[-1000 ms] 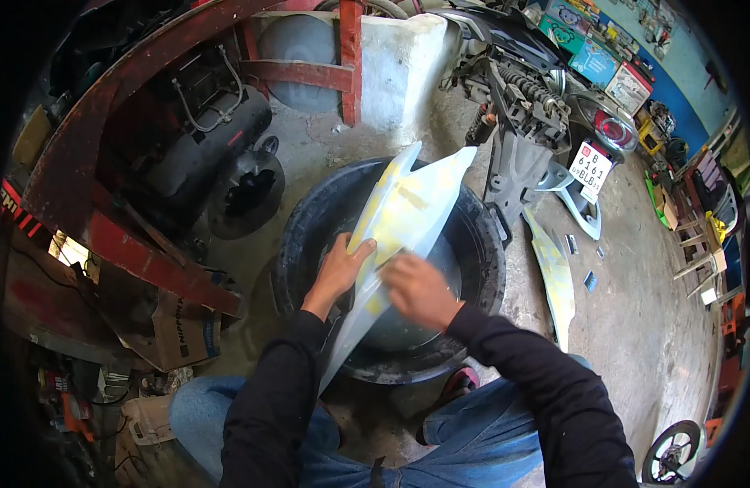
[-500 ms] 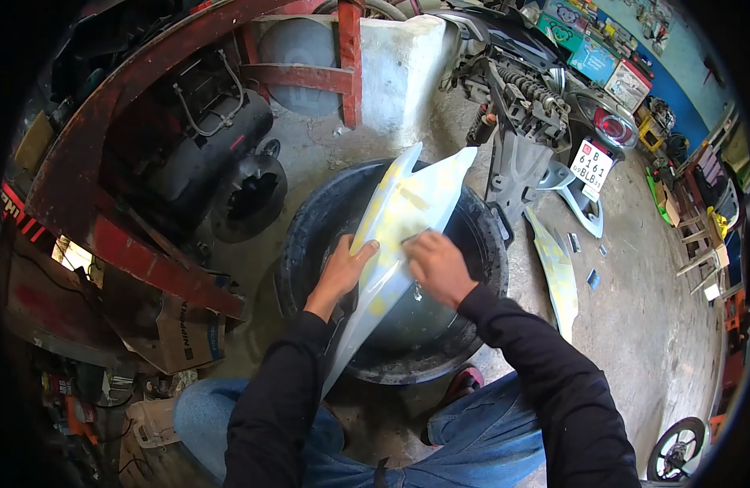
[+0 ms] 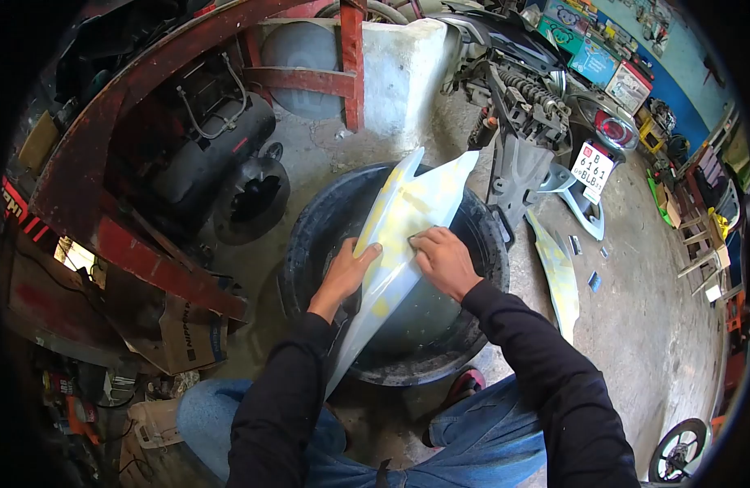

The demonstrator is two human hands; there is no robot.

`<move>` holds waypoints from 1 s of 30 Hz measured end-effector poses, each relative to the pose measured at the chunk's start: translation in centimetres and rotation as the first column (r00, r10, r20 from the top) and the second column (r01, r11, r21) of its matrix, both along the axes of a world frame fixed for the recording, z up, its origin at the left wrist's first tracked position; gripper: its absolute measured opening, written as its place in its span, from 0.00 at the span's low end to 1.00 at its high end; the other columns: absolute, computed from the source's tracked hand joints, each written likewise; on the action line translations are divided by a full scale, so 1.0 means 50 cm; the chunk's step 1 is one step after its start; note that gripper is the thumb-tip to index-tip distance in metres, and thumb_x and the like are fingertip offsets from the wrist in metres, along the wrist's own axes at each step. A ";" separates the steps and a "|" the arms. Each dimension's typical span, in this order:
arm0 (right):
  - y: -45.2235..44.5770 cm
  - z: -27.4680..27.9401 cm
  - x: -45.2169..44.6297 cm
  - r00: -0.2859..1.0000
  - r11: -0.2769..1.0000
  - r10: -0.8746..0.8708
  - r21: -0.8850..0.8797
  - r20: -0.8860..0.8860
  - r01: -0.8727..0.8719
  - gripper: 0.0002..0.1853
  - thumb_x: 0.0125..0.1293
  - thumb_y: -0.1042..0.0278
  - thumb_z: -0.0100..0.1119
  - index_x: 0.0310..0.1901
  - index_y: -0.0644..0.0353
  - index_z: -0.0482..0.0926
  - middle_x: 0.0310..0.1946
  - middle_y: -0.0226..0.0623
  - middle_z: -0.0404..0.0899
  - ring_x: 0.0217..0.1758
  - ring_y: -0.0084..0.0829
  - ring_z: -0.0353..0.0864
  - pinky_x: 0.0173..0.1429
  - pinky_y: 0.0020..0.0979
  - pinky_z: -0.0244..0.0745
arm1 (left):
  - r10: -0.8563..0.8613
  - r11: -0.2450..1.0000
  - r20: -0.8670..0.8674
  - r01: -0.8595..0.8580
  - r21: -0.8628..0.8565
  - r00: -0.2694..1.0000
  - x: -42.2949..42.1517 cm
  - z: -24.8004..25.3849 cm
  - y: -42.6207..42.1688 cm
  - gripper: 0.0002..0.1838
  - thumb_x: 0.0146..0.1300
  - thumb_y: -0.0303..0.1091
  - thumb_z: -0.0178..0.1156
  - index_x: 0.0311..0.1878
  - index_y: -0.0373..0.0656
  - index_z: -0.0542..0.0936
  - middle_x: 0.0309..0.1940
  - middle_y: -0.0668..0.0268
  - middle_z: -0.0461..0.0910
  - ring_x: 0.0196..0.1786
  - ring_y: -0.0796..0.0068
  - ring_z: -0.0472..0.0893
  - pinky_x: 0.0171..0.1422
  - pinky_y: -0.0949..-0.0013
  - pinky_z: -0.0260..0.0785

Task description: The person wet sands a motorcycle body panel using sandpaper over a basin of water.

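Observation:
A long, pointed motorcycle body panel (image 3: 416,207), pale blue-white with yellow patches, lies tilted across a round black tub (image 3: 302,215). My left hand (image 3: 343,272) grips the panel's left edge, thumb on its upper face and fingers hidden beneath. On the panel's right side, my right hand (image 3: 446,260) presses with bent, closed fingers. A thin dark edge shows at its fingertips, looking like a piece of sandpaper mostly covered by the hand. Dull liquid (image 3: 432,313) shows in the tub below the panel.
A similar patched panel (image 3: 557,272) lies on the floor to the right, beside small blue pieces (image 3: 594,281). A partly stripped motorcycle (image 3: 525,106) stands behind it. At left are a red frame (image 3: 159,264) and a dark tank (image 3: 220,154).
My right hand has shifted slightly right and down on the panel, toward its right edge. My left hand keeps its grip, and the view has shifted a little.

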State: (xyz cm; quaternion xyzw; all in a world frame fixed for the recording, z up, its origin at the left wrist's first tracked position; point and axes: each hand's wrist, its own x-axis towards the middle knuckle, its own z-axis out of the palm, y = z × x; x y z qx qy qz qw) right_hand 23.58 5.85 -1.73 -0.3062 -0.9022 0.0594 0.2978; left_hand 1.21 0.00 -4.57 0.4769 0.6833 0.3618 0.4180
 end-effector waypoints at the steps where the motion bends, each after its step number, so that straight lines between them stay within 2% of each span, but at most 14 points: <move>1: -0.013 -0.007 -0.004 1.000 1.000 0.001 -0.003 -0.001 -0.001 0.11 0.56 0.73 0.63 0.42 0.63 0.84 0.41 0.41 0.82 0.49 0.43 0.80 0.57 0.43 0.76 | -0.002 1.000 0.005 0.002 -0.003 1.000 0.000 -0.004 0.000 0.46 0.64 0.63 0.60 0.70 0.29 0.67 0.62 0.37 0.78 0.65 0.47 0.79 0.70 0.57 0.67; 4: -0.097 -0.002 -0.031 0.962 0.962 0.273 0.019 0.005 -0.273 0.14 0.55 0.73 0.63 0.45 0.64 0.84 0.43 0.42 0.81 0.49 0.43 0.79 0.58 0.42 0.75 | -0.004 1.000 0.018 0.004 0.015 1.000 -0.003 -0.012 0.002 0.46 0.65 0.63 0.60 0.70 0.29 0.68 0.62 0.37 0.78 0.66 0.48 0.79 0.70 0.56 0.67; 9: -0.024 -0.016 0.002 0.998 0.997 0.066 -0.043 0.016 -0.066 0.14 0.54 0.72 0.64 0.44 0.63 0.84 0.43 0.41 0.82 0.52 0.44 0.79 0.61 0.42 0.75 | -0.010 1.000 -0.014 0.010 0.011 1.000 -0.004 -0.016 -0.001 0.46 0.64 0.63 0.60 0.70 0.28 0.68 0.62 0.37 0.77 0.65 0.48 0.79 0.70 0.56 0.67; 12: -0.099 -0.003 -0.030 0.968 0.968 0.252 0.000 0.005 -0.252 0.12 0.56 0.73 0.62 0.43 0.64 0.84 0.43 0.43 0.82 0.51 0.45 0.79 0.61 0.42 0.74 | -0.017 1.000 0.028 0.017 0.020 0.999 0.000 -0.014 0.000 0.46 0.64 0.62 0.60 0.70 0.28 0.68 0.61 0.38 0.78 0.65 0.48 0.79 0.69 0.56 0.67; 13: -0.082 -0.001 -0.026 0.967 0.967 0.253 0.008 0.007 -0.254 0.12 0.56 0.73 0.62 0.43 0.64 0.84 0.43 0.43 0.82 0.51 0.45 0.79 0.61 0.42 0.74 | -0.006 1.000 0.046 0.004 0.024 0.999 -0.001 -0.013 0.002 0.45 0.64 0.62 0.60 0.69 0.28 0.68 0.61 0.38 0.78 0.64 0.48 0.79 0.69 0.57 0.67; 16: -0.005 -0.004 0.002 1.000 0.999 0.015 -0.048 0.014 -0.014 0.12 0.56 0.72 0.62 0.43 0.63 0.84 0.42 0.42 0.82 0.52 0.44 0.79 0.60 0.43 0.75 | 0.017 1.000 -0.008 -0.017 0.012 1.000 0.002 -0.015 0.002 0.44 0.64 0.61 0.60 0.69 0.29 0.69 0.60 0.39 0.79 0.63 0.49 0.80 0.69 0.57 0.67; 17: -0.015 -0.015 0.004 1.000 0.999 0.010 -0.051 0.015 -0.009 0.12 0.56 0.72 0.62 0.43 0.63 0.84 0.42 0.42 0.82 0.52 0.44 0.79 0.60 0.43 0.75 | 0.011 1.000 -0.007 -0.011 0.008 1.000 0.003 -0.018 0.000 0.44 0.64 0.61 0.60 0.69 0.29 0.69 0.60 0.39 0.79 0.63 0.49 0.80 0.69 0.57 0.67; 19: -0.059 -0.019 -0.016 0.996 0.995 0.088 -0.043 0.013 -0.087 0.14 0.56 0.74 0.62 0.45 0.62 0.83 0.45 0.42 0.82 0.55 0.47 0.79 0.62 0.44 0.76 | 0.009 1.000 0.045 -0.009 0.019 0.999 0.001 -0.020 0.004 0.44 0.65 0.61 0.60 0.69 0.29 0.69 0.60 0.39 0.79 0.63 0.50 0.80 0.68 0.57 0.67; 21: -0.110 -0.009 -0.041 0.968 0.968 0.252 0.010 0.007 -0.252 0.16 0.56 0.74 0.62 0.47 0.64 0.82 0.45 0.43 0.81 0.53 0.45 0.78 0.60 0.43 0.75 | 0.006 1.000 0.052 -0.008 0.027 0.999 0.003 -0.016 0.006 0.44 0.64 0.61 0.60 0.69 0.29 0.69 0.60 0.39 0.79 0.63 0.49 0.80 0.68 0.57 0.67; 23: -0.064 -0.018 -0.018 0.983 0.986 0.164 -0.037 0.076 -0.162 0.16 0.57 0.72 0.62 0.48 0.65 0.83 0.45 0.42 0.82 0.52 0.45 0.78 0.59 0.42 0.75 | 0.002 1.000 0.048 -0.004 0.027 0.999 0.001 -0.009 0.001 0.44 0.64 0.61 0.60 0.69 0.29 0.69 0.60 0.39 0.78 0.64 0.49 0.80 0.68 0.57 0.67; 25: -0.020 -0.003 -0.002 0.999 0.999 0.004 -0.037 0.050 -0.002 0.15 0.58 0.71 0.62 0.47 0.65 0.83 0.44 0.42 0.81 0.51 0.44 0.78 0.58 0.42 0.75 | -0.001 1.000 0.005 0.001 -0.008 1.000 0.005 0.006 -0.003 0.45 0.64 0.62 0.60 0.70 0.29 0.68 0.61 0.38 0.78 0.64 0.48 0.80 0.68 0.56 0.68; 27: -0.058 0.000 -0.019 0.996 1.000 -0.009 -0.005 0.089 0.010 0.14 0.58 0.71 0.62 0.46 0.64 0.83 0.44 0.42 0.82 0.51 0.44 0.78 0.58 0.42 0.76 | 0.001 1.000 0.003 -0.001 0.019 1.000 -0.001 -0.014 0.005 0.45 0.64 0.62 0.60 0.70 0.29 0.68 0.60 0.38 0.79 0.63 0.47 0.80 0.68 0.56 0.68; 29: -0.120 0.006 -0.042 0.964 0.966 0.256 -0.050 0.076 -0.252 0.13 0.58 0.72 0.61 0.45 0.63 0.84 0.45 0.42 0.82 0.50 0.44 0.79 0.58 0.41 0.76 | 0.008 0.999 0.008 -0.008 0.047 1.000 0.002 -0.021 0.006 0.46 0.64 0.62 0.60 0.70 0.29 0.68 0.60 0.38 0.79 0.63 0.47 0.80 0.68 0.55 0.68; 30: -0.113 0.002 -0.039 0.966 0.967 0.254 -0.046 0.043 -0.252 0.12 0.58 0.72 0.60 0.43 0.63 0.84 0.44 0.42 0.83 0.51 0.43 0.80 0.59 0.41 0.76 | 0.007 0.999 0.002 -0.007 0.045 1.000 0.002 -0.018 0.007 0.46 0.64 0.62 0.60 0.70 0.29 0.68 0.59 0.38 0.79 0.63 0.46 0.80 0.68 0.55 0.68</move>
